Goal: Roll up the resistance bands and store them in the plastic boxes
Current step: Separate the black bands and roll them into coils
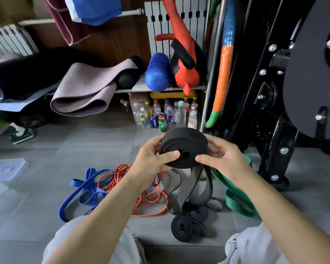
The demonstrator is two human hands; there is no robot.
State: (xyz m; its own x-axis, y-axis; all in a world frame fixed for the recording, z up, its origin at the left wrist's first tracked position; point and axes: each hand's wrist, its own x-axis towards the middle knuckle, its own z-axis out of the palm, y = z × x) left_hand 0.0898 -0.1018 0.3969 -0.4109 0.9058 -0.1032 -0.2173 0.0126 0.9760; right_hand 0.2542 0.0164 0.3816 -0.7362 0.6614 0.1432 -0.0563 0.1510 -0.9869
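Observation:
A wide black resistance band [183, 143] is coiled into a thick roll held in the air at centre. My left hand [154, 155] grips its left side with the thumb across the front. My right hand [221, 157] grips its right side the same way. The band's loose tail [196, 187] hangs down to the floor. On the tiles below lie a blue band [82, 195], an orange band [141, 187], a green band [234, 195] and a smaller rolled black band [181, 225]. Clear plastic boxes [6, 168] sit at the far left.
Bottles and cans [160, 115] stand under a low shelf. Rolled mats [84, 88], a blue foam roller [157, 71] and a red bag [187, 69] lie on the shelf. A black exercise machine [293, 92] fills the right side. My knees are at the bottom.

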